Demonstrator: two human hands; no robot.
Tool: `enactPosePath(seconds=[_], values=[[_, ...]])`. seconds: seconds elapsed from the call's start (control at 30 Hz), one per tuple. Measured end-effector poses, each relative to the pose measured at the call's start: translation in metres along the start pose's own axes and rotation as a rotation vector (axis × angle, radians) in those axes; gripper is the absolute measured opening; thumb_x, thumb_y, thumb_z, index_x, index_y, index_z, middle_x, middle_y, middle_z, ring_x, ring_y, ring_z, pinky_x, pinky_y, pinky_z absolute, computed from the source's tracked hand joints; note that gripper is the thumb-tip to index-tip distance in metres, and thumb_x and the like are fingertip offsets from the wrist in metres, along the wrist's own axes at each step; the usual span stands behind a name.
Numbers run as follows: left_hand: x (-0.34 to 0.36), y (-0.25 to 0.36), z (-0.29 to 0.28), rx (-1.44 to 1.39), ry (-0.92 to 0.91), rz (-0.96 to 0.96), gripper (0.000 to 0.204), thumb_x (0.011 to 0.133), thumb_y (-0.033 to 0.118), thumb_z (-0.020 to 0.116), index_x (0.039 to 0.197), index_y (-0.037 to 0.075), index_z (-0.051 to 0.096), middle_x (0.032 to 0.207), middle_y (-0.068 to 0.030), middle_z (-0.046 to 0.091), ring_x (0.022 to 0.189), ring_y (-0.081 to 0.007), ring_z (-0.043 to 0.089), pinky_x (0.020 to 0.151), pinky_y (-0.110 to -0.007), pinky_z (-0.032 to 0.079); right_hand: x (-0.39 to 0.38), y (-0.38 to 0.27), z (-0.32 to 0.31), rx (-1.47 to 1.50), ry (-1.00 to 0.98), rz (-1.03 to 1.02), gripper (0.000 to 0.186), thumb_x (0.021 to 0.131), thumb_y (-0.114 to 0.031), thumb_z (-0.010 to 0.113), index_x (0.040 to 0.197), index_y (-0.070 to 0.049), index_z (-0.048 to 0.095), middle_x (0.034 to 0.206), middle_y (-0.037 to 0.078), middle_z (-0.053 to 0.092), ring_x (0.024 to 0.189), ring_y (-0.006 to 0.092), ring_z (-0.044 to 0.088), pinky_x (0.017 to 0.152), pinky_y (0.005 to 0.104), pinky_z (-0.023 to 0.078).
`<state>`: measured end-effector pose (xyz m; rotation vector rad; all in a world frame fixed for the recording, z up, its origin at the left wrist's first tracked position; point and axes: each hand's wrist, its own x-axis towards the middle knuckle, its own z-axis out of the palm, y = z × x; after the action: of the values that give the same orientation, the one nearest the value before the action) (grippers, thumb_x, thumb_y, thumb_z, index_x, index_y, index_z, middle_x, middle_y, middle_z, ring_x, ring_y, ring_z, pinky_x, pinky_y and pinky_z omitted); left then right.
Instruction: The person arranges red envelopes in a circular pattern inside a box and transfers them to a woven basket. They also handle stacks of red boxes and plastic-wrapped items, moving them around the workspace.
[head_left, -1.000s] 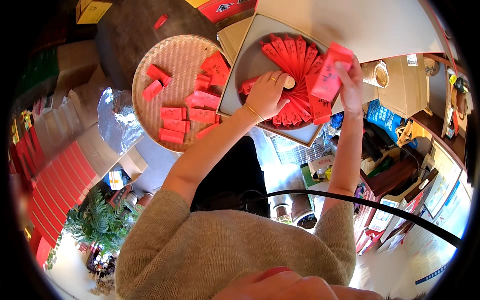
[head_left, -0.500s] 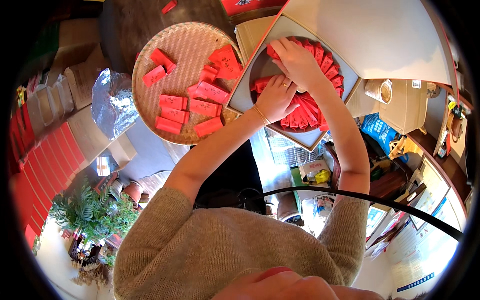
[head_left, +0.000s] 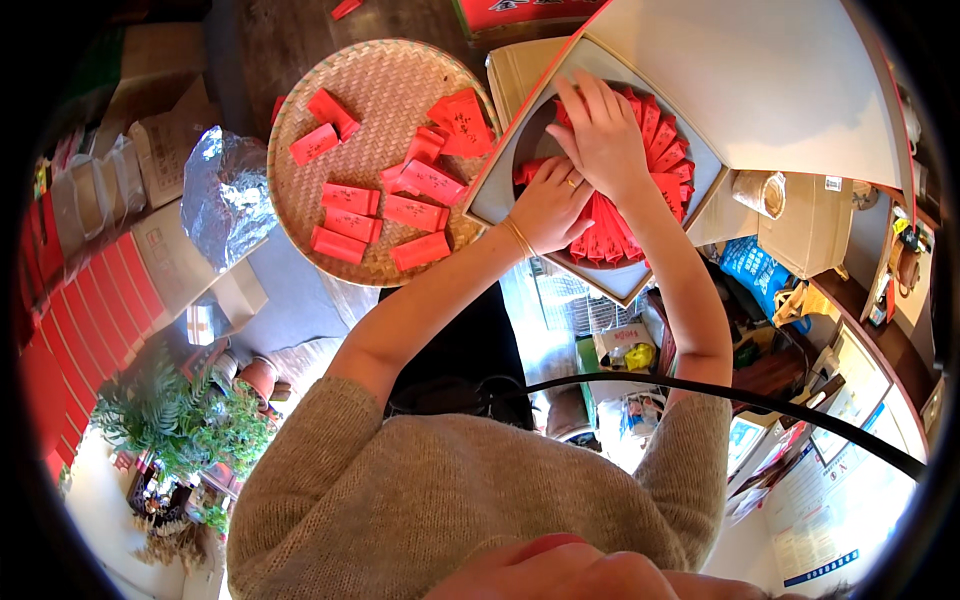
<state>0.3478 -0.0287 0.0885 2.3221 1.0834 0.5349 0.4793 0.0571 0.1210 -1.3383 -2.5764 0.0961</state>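
An open box (head_left: 700, 205) with a round dark inner well holds several red packets (head_left: 660, 135) fanned in a ring. My left hand (head_left: 550, 205) rests on the lower left part of the fan, thumb apart from its bent fingers. My right hand (head_left: 605, 140) lies over the upper left of the fan, fingers spread and slightly curved, with no packet visible between them; what is under both palms is hidden. To the left, a round woven bamboo tray (head_left: 360, 90) carries loose red packets (head_left: 430, 180).
The box's raised lid (head_left: 790, 80) stands at upper right. Cardboard boxes (head_left: 805, 225), a blue bag (head_left: 750, 265) and clutter line the right. Crumpled foil (head_left: 225, 195), red striped boxes (head_left: 85, 330) and plants (head_left: 170, 420) are left. A black cable (head_left: 760, 400) crosses my right arm.
My right hand has moved up and left from the box's right side onto the fan. The packet it held is no longer visible in its fingers. My left hand has shifted only slightly.
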Motion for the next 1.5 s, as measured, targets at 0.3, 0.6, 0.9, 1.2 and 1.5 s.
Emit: enactPosePath(seconds=[0.3, 0.6, 0.9, 1.2, 1.5], values=[[-0.003, 0.0, 0.002, -0.023, 0.003, 0.014, 0.08, 0.079, 0.033, 0.074, 0.142, -0.004, 0.041, 0.142, -0.0224, 0.045, 0.134, -0.0409, 0.039, 0.116, -0.053, 0.025, -0.023, 0.014, 0.001, 0.316, -0.038, -0.019, 0.059, 0.099, -0.043, 0.052, 0.147, -0.01, 0.044, 0.158, 0.011, 0.032, 0.148, 0.0321, 0.024, 0.121, 0.0485, 0.016], [0.004, 0.01, -0.01, -0.08, 0.023, -0.031, 0.083, 0.076, 0.026, 0.076, 0.145, -0.001, 0.037, 0.144, -0.015, 0.047, 0.136, -0.0307, 0.042, 0.117, -0.049, 0.027, -0.144, 0.018, -0.054, 0.132, 0.028, 0.687, 0.066, 0.079, -0.022, 0.078, 0.136, -0.004, 0.05, 0.124, 0.02, 0.053, 0.115, 0.0398, 0.052, 0.098, 0.0473, 0.044], [0.027, -0.015, -0.032, -0.561, -0.136, -0.26, 0.06, 0.092, 0.027, 0.065, 0.138, 0.0, 0.04, 0.134, -0.021, 0.057, 0.127, -0.0347, 0.053, 0.108, -0.04, 0.041, -0.125, -0.009, -0.066, 0.811, 0.261, 0.934, 0.081, 0.081, -0.006, 0.074, 0.15, -0.006, 0.031, 0.13, 0.017, 0.051, 0.114, 0.0304, 0.06, 0.093, 0.0399, 0.051], [0.058, -0.043, -0.068, -0.504, -0.476, -0.347, 0.072, 0.087, 0.058, 0.067, 0.131, 0.004, 0.051, 0.107, -0.0144, 0.066, 0.1, -0.0239, 0.065, 0.086, -0.035, 0.049, -0.056, -0.044, -0.028, 1.488, 0.549, 0.899, 0.079, 0.091, -0.001, 0.063, 0.156, -0.004, 0.018, 0.138, 0.017, 0.047, 0.126, 0.0261, 0.052, 0.103, 0.0367, 0.045], [0.049, -0.054, -0.078, -0.388, -0.373, -0.33, 0.058, 0.088, 0.048, 0.068, 0.123, 0.002, 0.061, 0.104, -0.0153, 0.068, 0.094, -0.0261, 0.066, 0.084, -0.036, 0.05, -0.102, -0.059, -0.002, 0.472, 0.12, 0.512, 0.046, 0.092, -0.014, 0.055, 0.137, -0.004, 0.051, 0.141, 0.01, 0.053, 0.139, 0.0311, 0.039, 0.119, 0.0495, 0.02]])
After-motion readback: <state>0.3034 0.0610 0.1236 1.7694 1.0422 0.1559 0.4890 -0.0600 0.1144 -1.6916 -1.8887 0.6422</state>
